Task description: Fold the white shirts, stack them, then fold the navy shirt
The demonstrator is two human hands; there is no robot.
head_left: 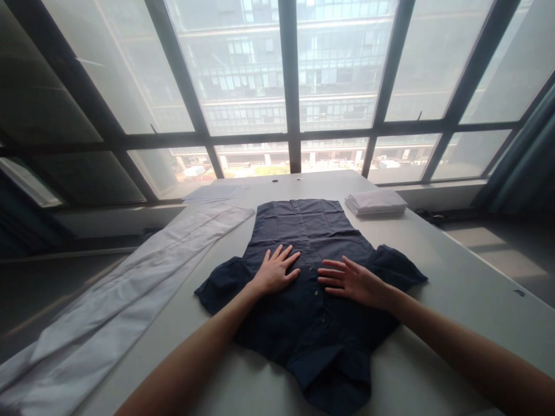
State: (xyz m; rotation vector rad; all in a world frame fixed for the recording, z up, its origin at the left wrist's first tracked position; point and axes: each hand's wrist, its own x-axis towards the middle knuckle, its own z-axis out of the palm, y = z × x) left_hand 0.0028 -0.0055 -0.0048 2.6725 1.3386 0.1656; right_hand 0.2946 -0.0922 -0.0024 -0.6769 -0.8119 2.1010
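A dark navy short-sleeved button shirt [312, 231] lies spread flat on the white table [455, 271], collar toward me and hem toward the window. My left hand [275, 268] rests palm down on the shirt's front, just left of the button line, fingers spread. My right hand [351, 280] lies flat just right of the buttons, fingers pointing left toward the other hand. Neither hand grips anything. The two short sleeves stick out to either side.
A long white cloth [130, 294] stretches along the table's left side and hangs past its near edge. A stack of folded white fabric [376, 203] sits at the far right of the table. Large windows stand behind.
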